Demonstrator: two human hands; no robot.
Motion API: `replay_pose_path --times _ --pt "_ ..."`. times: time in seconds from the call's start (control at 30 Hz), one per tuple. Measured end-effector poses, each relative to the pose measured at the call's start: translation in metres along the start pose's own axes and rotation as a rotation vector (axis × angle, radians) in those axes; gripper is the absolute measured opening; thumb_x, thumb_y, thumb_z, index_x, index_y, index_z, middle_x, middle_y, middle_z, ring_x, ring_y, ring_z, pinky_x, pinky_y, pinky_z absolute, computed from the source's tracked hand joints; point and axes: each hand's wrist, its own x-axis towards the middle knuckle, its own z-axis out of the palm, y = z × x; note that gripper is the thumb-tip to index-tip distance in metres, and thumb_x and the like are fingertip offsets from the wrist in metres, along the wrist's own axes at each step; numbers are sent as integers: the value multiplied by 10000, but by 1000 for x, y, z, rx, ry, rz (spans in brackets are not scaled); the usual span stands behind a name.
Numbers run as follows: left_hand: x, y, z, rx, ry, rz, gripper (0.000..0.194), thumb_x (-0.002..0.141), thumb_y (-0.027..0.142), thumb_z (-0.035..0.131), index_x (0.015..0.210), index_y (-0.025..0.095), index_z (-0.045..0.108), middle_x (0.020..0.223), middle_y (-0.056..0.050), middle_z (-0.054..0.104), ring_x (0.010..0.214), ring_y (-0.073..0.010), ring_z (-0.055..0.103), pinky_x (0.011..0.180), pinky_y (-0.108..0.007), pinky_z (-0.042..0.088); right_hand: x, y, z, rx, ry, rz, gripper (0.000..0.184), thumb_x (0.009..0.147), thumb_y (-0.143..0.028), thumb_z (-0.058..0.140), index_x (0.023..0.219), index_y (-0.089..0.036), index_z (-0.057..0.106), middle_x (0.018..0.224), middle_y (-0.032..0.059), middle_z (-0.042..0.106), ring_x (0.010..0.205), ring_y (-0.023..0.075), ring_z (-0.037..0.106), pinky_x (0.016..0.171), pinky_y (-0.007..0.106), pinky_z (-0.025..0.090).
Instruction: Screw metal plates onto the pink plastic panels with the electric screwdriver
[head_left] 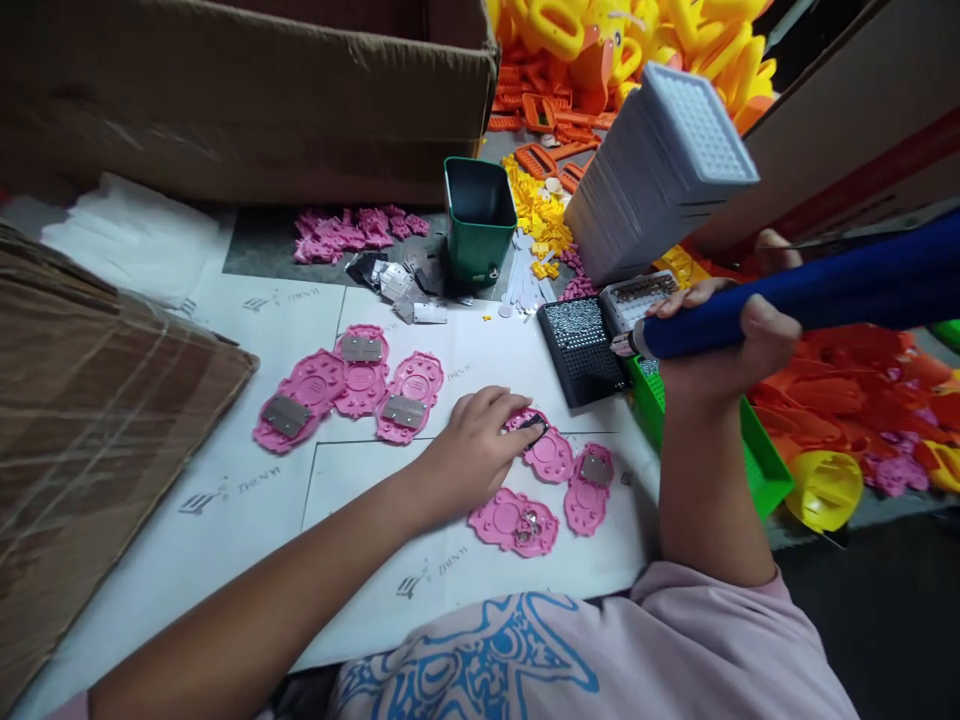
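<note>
My left hand (484, 445) rests on the white sheet, its thumb and fingers closed on a pink plastic part (553, 455) with a dark plate on it. My right hand (739, 335) is wrapped round a blue electric screwdriver (825, 285), held almost level. Its tip is over the right side of a black screw tray (577, 350) full of small screws. Close to my left hand lie a pink part with shiny metal bits (517, 522) and a pink part with a metal plate (589, 490). Further left, several pink parts (360, 385) carry flat metal plates.
A green bin (480, 220) stands behind loose metal plates (409, 285) and pink pieces (356, 232). White trays (652, 180) are stacked at the back right. Cardboard boxes (247, 110) flank the sheet. A bright green tray (761, 465) and orange parts (832, 400) lie to the right.
</note>
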Motion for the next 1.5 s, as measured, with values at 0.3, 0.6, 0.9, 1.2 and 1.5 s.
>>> replay_pose_path --times 0.3,0.6,0.9,1.2,1.5 --pt "4 3 -4 -84 88 -28 270 881 149 485 1090 184 652 1131 -114 572 1073 -253 491 921 -459 414 4 29 4 -13 -5 26 201 653 -401 612 781 -264 541 577 -56 551 478 120 552 531 277 477" --pt "5 3 -3 -66 103 -39 265 871 138 488 1110 133 603 1109 -131 586 1058 -266 493 913 -479 434 3 35 6 -32 -45 52 239 652 -433 602 807 -271 520 579 -59 501 479 118 542 536 280 477" --pt "4 3 0 -45 117 -72 329 820 100 485 1130 80 592 1182 -169 562 1126 -295 465 948 -497 432 3 36 6 31 -84 49 239 661 -375 599 882 -288 567 577 -53 550 478 131 555 525 282 484" --pt "5 2 0 -41 140 -77 323 849 209 563 1133 59 588 1158 -170 584 1124 -307 464 953 -505 440 4 37 9 -41 -67 60 249 637 -388 587 857 -281 541 549 -69 542 447 138 529 495 295 469" --pt "6 1 2 -69 158 -87 261 841 208 604 1064 74 605 1116 -153 602 1092 -295 494 946 -485 445 4 -2 14 19 -41 5 354 611 -335 543 953 -269 600 543 -30 589 453 181 536 471 341 455"
